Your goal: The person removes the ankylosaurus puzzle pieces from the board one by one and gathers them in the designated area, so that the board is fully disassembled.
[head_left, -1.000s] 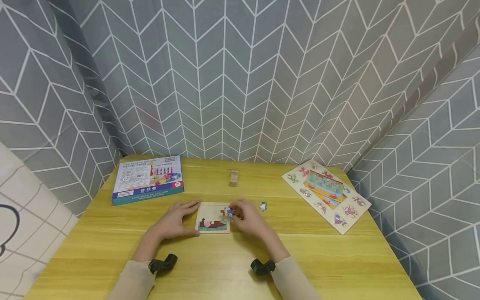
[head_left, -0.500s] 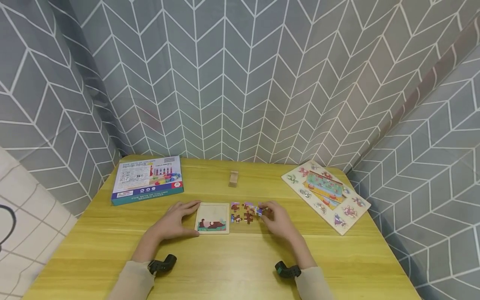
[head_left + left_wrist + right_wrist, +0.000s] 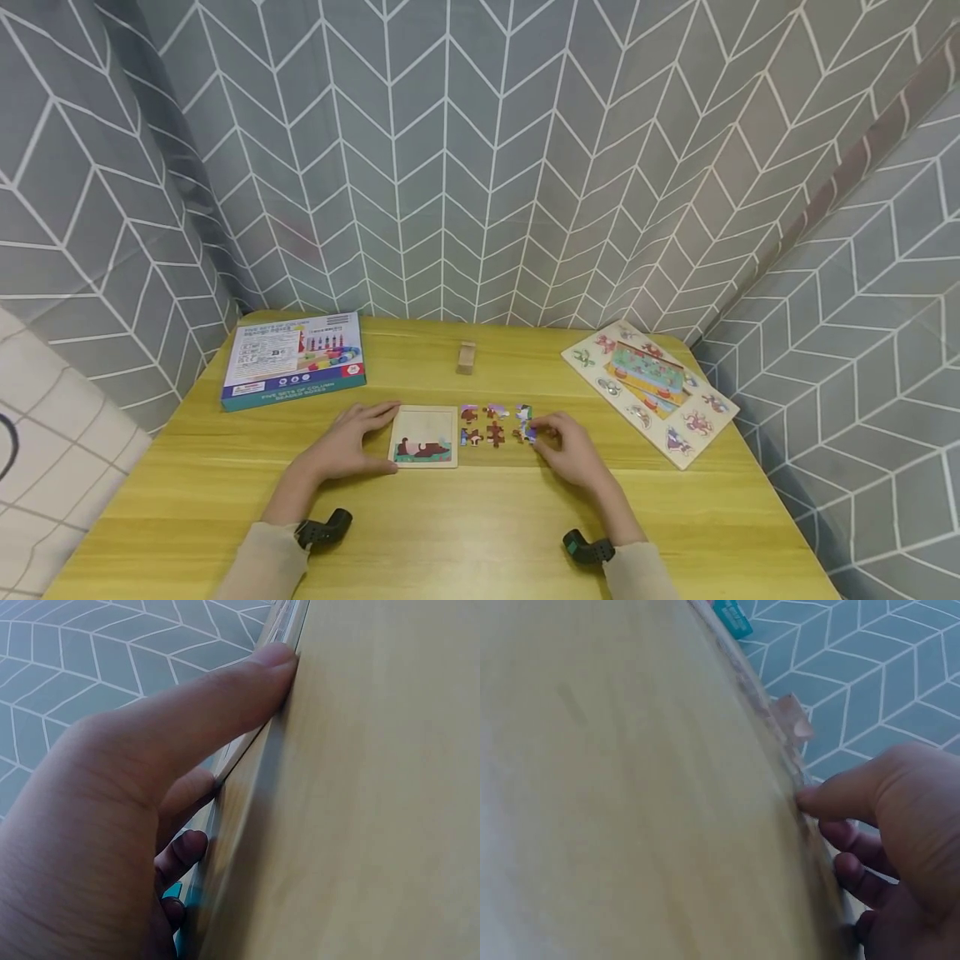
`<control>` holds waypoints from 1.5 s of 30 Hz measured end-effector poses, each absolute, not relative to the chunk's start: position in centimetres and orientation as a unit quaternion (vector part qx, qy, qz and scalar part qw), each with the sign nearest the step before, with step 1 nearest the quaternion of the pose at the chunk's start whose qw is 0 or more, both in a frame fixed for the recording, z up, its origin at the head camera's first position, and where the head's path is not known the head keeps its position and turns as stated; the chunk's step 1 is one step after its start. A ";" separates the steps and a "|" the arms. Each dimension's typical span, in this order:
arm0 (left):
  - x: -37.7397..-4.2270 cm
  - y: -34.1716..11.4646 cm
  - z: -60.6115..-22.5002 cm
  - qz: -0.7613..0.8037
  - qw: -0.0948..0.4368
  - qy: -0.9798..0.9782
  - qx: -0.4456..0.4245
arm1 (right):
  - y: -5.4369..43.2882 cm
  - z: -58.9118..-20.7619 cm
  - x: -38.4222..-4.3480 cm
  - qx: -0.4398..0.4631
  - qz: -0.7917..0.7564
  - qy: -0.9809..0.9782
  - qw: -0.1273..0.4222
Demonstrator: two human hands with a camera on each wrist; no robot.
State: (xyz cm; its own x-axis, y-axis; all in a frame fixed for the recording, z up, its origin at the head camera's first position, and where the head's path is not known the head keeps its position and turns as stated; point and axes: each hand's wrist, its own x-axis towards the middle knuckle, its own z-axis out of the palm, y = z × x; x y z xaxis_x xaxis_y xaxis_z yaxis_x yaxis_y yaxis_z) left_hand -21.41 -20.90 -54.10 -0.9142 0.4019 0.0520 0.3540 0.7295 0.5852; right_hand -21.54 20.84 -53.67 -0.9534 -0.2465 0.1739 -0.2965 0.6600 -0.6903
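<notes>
- Box with printed lettering, at the far left of the bench: lay flat, well apart from the left hand.
- Wooden block: sat beyond the puzzle tray, toward the bench's back edge.
- Pale board with animal pictures, toward the far right: lay askew beneath overlapping colourful cards, outward of the right hand.
- Grey curtain with white lines: rose just behind the bench.
- Puzzle tray, flat on the bench in front: showed pale wood above, brown animal shape and green strip along the near part.
- Puzzle pieces, just right of the tray: lay in two rows of three, brown, purple and white.
- Left fingers: spread wide from the thumb, held the tray near its left corners.
- Right fingers: curled almost together with the thumb, pinched the right side of the lower-right piece.
- Narrow gaps: separated tray from pieces, and piece from piece.
- Broad bench surface: stretched between the forearms toward the near side, and from the right hand outward to the board.
</notes>
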 end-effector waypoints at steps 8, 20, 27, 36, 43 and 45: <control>-21.4 -21.0 -54.0 0.305 0.039 0.930 0.203 | 20.6 -54.1 -22.1 0.155 0.384 -0.910 0.026; -21.4 -21.0 -54.0 0.308 0.045 0.930 0.196 | 21.3 -54.0 -22.1 0.173 0.381 -0.908 0.010; -21.7 -20.8 -54.1 0.306 0.045 0.930 0.199 | 21.4 -54.1 -21.9 0.157 0.398 -0.904 0.004; -21.5 -20.9 -54.1 0.309 0.046 0.930 0.195 | 21.1 -53.5 -22.0 0.111 0.440 -0.891 -0.007; -21.5 -20.8 -54.2 0.305 0.047 0.931 0.195 | 19.9 -52.3 -22.6 0.097 0.424 -0.900 0.016; -21.5 -20.8 -54.2 0.304 0.047 0.931 0.196 | 19.4 -52.0 -22.9 0.105 0.423 -0.900 0.019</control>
State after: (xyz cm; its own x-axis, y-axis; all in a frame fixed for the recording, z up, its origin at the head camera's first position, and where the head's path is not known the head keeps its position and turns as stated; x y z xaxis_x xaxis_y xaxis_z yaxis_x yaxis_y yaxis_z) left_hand -21.54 -20.82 -54.23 -0.9187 0.3938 0.0310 0.3364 0.7387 0.5841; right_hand -22.89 19.36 -52.00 -0.9774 -0.1724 0.1225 -0.2044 0.6211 -0.7566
